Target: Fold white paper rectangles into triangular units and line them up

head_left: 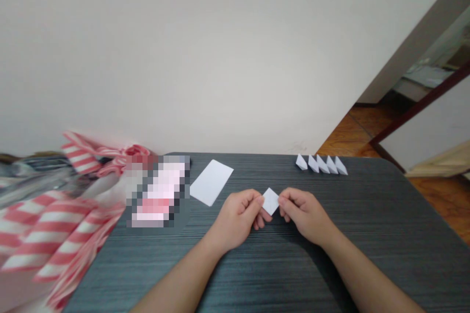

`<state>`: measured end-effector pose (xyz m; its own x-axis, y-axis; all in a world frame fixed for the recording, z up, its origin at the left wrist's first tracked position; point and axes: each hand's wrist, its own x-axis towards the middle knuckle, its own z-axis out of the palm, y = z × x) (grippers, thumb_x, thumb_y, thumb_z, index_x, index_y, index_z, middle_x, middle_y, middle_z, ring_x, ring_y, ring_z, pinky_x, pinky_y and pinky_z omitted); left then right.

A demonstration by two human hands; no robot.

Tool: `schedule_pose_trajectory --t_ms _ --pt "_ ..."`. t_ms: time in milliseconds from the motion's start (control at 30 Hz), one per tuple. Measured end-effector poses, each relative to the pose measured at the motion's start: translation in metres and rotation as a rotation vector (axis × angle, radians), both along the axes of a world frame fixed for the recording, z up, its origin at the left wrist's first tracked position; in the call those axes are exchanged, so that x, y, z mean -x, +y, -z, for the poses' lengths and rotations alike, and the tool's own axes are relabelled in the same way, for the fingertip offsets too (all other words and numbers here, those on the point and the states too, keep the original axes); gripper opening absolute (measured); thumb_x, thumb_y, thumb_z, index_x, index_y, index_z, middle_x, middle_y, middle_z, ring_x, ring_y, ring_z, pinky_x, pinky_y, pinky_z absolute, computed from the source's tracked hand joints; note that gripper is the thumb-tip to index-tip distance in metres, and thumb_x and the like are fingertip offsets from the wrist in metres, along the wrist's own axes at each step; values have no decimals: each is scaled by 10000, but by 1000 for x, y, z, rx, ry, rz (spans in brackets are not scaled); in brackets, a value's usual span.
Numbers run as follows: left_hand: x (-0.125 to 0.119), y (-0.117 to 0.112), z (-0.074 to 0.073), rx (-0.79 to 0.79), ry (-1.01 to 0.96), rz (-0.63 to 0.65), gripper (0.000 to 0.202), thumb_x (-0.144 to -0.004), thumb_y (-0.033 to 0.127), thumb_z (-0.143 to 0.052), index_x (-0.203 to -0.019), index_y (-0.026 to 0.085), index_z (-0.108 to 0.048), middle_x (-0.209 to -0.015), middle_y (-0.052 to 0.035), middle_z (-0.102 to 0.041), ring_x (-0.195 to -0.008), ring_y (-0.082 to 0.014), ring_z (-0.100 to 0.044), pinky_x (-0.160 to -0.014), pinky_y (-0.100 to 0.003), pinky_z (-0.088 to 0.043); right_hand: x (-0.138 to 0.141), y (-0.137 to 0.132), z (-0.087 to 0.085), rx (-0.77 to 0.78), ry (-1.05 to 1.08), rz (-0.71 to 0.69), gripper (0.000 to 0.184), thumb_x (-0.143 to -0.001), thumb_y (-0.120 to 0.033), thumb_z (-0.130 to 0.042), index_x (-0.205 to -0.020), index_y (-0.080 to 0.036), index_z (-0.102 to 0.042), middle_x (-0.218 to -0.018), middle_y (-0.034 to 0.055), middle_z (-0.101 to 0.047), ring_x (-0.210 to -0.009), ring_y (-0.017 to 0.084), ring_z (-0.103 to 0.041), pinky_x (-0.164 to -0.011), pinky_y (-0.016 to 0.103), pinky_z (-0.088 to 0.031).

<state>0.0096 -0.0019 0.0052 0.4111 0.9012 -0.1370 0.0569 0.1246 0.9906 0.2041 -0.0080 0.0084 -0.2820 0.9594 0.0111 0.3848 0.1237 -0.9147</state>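
Observation:
A small white folded paper [270, 201], turned like a diamond with crease lines on it, is held up just over the dark table [235, 274]. My left hand [242, 212] pinches its left corner between thumb and fingers. On the opposite corner, my right hand [301, 211] has a similar pinch. Behind the left hand lies a stack or sheet of plain white paper [212, 182], flat on the table. Several pointed white folded paper pieces [322, 164] stand in a row near the back edge, beyond the right hand.
A pixelated flat object [161, 190] lies at the table's left edge. Red-and-white striped cloth [47, 234] is heaped left of the table. A pale wall [227, 58] rises behind. To the right is a wooden floor [352, 132] with an open doorway.

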Motion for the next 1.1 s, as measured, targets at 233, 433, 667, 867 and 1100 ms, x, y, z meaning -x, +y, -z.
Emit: schedule_pose_trajectory --t_ms 233,433,667,867,1100 --pt "0 0 -5 -40 65 46 340 -921 376 -517 -732 131 -657 -587 -25 -658 -499 -105 -564 -504 -205 -445 5 0 2 26 68 -41 160 -882 -252 -569 -748 -169 -600 -655 -17 -572 -586 116 -488 -561 227 -387" --pt "1 -1 -5 -116 138 89 355 -934 355 -497 -722 136 -678 -585 -21 -646 -513 -106 -568 -525 -202 -444 6 -1 -2 5 -12 -53 213 -873 -222 -564 -666 -173 -556 -603 -31 -541 -579 116 -472 -561 224 -373" --pt "2 -2 -3 -127 154 95 355 -938 362 -494 -734 136 -677 -612 -34 -666 -523 -110 -579 -526 -203 -443 6 0 -4 12 3 -57 237 -875 -241 -570 -649 -171 -552 -590 -29 -540 -574 115 -470 -551 221 -371" --pt "1 -2 -5 -79 86 41 341 -935 354 -493 -727 132 -648 -595 -29 -659 -498 -107 -566 -504 -204 -442 5 0 1 77 74 -22 193 -875 -259 -575 -700 -177 -574 -586 -43 -521 -541 108 -456 -537 222 -359" --pt "-1 -1 -5 -30 20 4 315 -925 346 -504 -738 124 -624 -613 -36 -669 -489 -108 -564 -486 -206 -443 0 -1 1 58 28 4 255 -900 -260 -544 -659 -179 -558 -559 -38 -522 -517 109 -465 -539 230 -373"
